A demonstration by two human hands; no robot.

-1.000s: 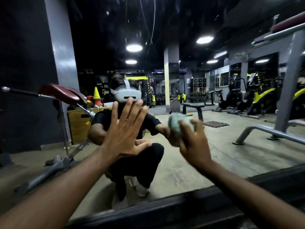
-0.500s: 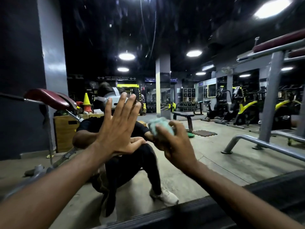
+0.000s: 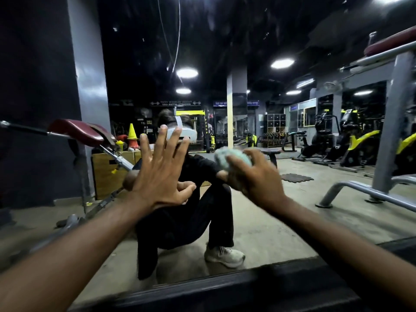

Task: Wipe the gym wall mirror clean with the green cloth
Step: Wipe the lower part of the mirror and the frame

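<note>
Cloth, pale green, soft, bunched into a ball [image 3: 231, 157]: sitting against the glass at mid-height, right of centre. The right hand [image 3: 256, 179] is gripping it, fingers curling round it from behind. The bunching is probably giving the palm a thick pad to push through. Hand and cloth are both showing motion blur, so a wiping stroke is judged to be under way.

Left hand [image 3: 161, 174]: gripping nothing, fingers straight and fanned, palm facing the glass and apparently lying flat on it, with reflected fingertips showing just past the thumb. It is likely serving as a brace, steadying the body while the other arm is working.

Large gym wall mirror [image 3: 270, 221]: filling nearly the whole view and standing on a dark lower frame ledge [image 3: 247, 287]. Pale streaks and specks [image 3: 175, 41] are showing against the dark upper glass, well above both hands. That area is judged as not yet cleaned.

Reflected crouching person in black clothes [image 3: 191, 212]: squatting low behind both hands, which is accounting for the low working height.

Maroon padded bench on a steel arm [image 3: 76, 131] and yellow cone [image 3: 132, 131]: appearing as reflections at left, well apart from the cloth.
</note>
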